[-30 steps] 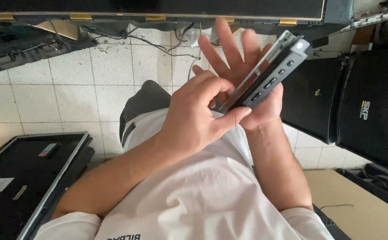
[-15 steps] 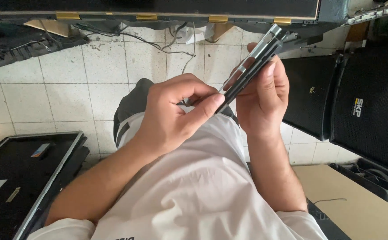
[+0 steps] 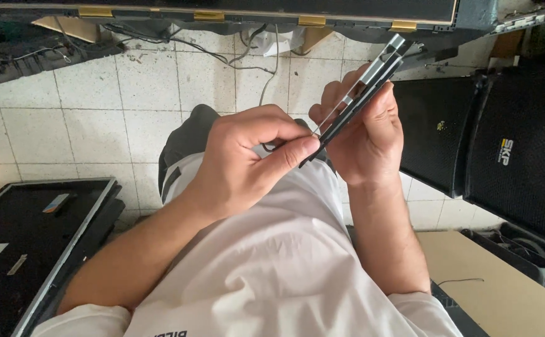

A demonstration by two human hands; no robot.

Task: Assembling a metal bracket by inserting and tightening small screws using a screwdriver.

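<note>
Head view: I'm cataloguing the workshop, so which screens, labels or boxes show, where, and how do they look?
Flat panel: lower left floor, black, grey-framed, small stickers.
Long panel: top edge, dark, gold tabs.
Speaker cabinets: right, black mesh, small badge.
Cardboard: lower right, tan.
Slim device: in both hands, dark grey.

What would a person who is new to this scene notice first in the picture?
First, the two hands in the middle: the right hand grips a slim dark and silver device edge-on, and the left hand pinches its lower end. Below them is the person's white shirt. Black speaker cabinets stand at the right on the pale tiled floor, and a flat dark panel lies at the lower left.
</note>
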